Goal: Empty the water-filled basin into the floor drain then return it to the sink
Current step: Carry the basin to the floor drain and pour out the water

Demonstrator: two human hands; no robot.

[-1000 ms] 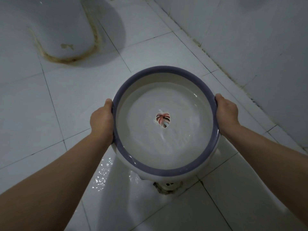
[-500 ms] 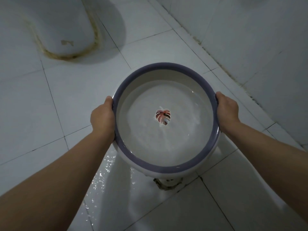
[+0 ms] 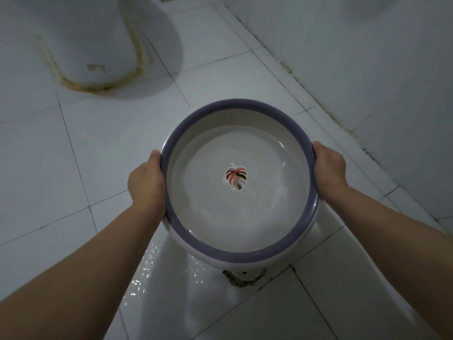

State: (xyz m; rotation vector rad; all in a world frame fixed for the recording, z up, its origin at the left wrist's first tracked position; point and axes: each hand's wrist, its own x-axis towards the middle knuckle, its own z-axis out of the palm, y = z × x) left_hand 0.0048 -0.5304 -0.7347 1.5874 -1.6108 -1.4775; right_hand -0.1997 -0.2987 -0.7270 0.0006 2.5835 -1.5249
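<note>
A round white basin with a purple rim and a leaf print on its bottom is held over the tiled floor, tilted toward me, with water inside. My left hand grips the rim on the left side. My right hand grips the rim on the right. Just under the basin's near edge the floor drain shows in part, ringed by dark grime. Wet streaks glisten on the tiles to the drain's left.
The stained base of a white toilet stands on the floor at the upper left. A tiled wall runs along the right, with a dirty joint where it meets the floor.
The basin and both hands have shifted slightly up and away from me in view, exposing a bit more of the drain. The water surface has stayed rippled.
</note>
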